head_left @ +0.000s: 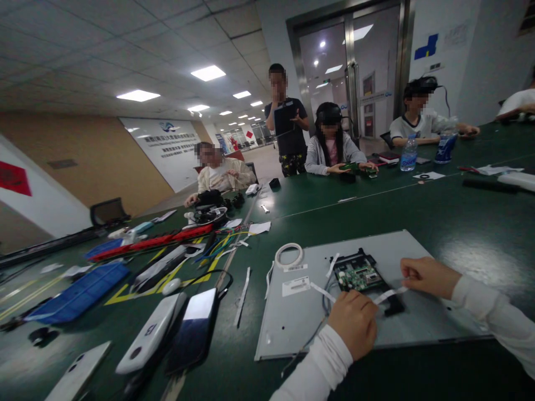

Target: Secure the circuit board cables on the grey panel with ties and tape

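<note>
A flat grey metal panel [288, 328] lies on the green table, with a green circuit board [363, 277] in a black frame on it. Between my hands a short strip of white tape [389, 294] stretches over the frame's lower part. My right hand [432, 277] pinches the strip's right end. Curled fingers of my left hand [354, 324] close on its other end, the fingertips partly hidden. Left of the board run thin cables [325, 303], with other white tape pieces beside them. A roll of white tape [289, 256] rests at the panel's upper left corner.
Left of the panel lie a phone [194, 328], a white device [148, 334] and a blue tray [79, 292]. A loose white strip [243, 296] is nearer the panel. Across the table sit several people; another person [288, 122] stands behind. A water bottle [408, 155] stands far right.
</note>
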A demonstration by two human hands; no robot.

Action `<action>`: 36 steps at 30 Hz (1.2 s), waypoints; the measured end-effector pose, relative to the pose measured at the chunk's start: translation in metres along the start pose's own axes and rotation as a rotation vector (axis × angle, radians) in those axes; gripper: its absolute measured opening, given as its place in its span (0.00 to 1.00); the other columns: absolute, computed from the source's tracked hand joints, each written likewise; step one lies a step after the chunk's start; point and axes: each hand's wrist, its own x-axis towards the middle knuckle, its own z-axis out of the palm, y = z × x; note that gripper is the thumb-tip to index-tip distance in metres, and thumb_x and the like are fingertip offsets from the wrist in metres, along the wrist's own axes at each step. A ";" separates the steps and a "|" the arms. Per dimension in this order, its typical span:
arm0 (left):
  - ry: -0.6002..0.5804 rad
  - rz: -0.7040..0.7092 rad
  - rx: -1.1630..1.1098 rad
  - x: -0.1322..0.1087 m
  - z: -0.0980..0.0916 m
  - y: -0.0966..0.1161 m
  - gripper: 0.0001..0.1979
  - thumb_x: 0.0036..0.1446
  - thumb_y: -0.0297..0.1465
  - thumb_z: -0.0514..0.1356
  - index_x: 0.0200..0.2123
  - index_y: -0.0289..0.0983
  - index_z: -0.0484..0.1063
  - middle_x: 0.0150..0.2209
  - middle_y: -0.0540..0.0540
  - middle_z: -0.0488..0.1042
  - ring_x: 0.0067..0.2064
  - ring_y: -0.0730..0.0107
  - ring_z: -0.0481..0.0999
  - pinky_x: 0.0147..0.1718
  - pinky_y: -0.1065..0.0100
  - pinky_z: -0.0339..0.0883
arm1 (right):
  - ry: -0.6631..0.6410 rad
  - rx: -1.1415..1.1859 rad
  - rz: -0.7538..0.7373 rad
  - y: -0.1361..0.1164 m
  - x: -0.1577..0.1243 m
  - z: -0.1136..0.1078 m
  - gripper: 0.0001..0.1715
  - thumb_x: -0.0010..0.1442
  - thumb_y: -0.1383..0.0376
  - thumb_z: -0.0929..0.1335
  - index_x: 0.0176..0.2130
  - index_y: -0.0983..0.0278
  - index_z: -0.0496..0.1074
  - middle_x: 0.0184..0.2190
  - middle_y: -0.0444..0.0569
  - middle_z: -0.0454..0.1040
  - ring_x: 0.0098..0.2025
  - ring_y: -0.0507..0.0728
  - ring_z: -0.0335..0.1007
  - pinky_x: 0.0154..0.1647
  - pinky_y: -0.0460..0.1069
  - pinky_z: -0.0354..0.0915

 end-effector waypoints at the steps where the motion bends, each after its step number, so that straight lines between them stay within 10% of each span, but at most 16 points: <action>1: -0.009 0.003 0.012 -0.001 -0.001 0.001 0.07 0.51 0.27 0.52 0.35 0.35 0.66 0.34 0.45 0.69 0.39 0.66 0.64 0.36 0.66 0.57 | -0.025 0.011 -0.010 0.000 0.000 0.002 0.08 0.50 0.60 0.63 0.28 0.63 0.62 0.19 0.41 0.66 0.23 0.50 0.61 0.24 0.44 0.51; 11: 0.008 -0.089 0.131 -0.013 -0.019 -0.011 0.06 0.52 0.29 0.52 0.33 0.37 0.67 0.30 0.47 0.69 0.38 0.66 0.65 0.35 0.66 0.57 | -0.048 0.005 -0.031 0.008 -0.003 0.007 0.06 0.51 0.62 0.61 0.27 0.63 0.62 0.18 0.41 0.65 0.22 0.50 0.60 0.24 0.44 0.51; 15: 0.170 -0.539 0.251 -0.037 -0.051 -0.066 0.09 0.54 0.26 0.49 0.35 0.37 0.67 0.35 0.45 0.70 0.41 0.66 0.66 0.41 0.66 0.56 | -0.008 0.011 -0.021 0.003 -0.004 0.006 0.07 0.53 0.61 0.61 0.27 0.63 0.62 0.18 0.41 0.65 0.22 0.50 0.60 0.24 0.44 0.52; 20: 0.090 -1.138 0.184 -0.082 -0.063 -0.145 0.10 0.51 0.34 0.55 0.36 0.35 0.67 0.37 0.41 0.70 0.41 0.61 0.69 0.37 0.66 0.60 | -0.045 0.033 -0.019 0.006 0.000 0.011 0.09 0.53 0.60 0.61 0.28 0.62 0.63 0.20 0.43 0.66 0.23 0.51 0.62 0.24 0.45 0.53; 36: 0.233 -1.170 0.014 -0.099 -0.029 -0.188 0.09 0.46 0.31 0.59 0.35 0.38 0.69 0.30 0.50 0.73 0.34 0.72 0.72 0.31 0.75 0.61 | -0.132 0.049 -0.013 0.009 0.000 0.016 0.11 0.55 0.57 0.60 0.29 0.62 0.64 0.21 0.43 0.67 0.25 0.52 0.64 0.26 0.46 0.54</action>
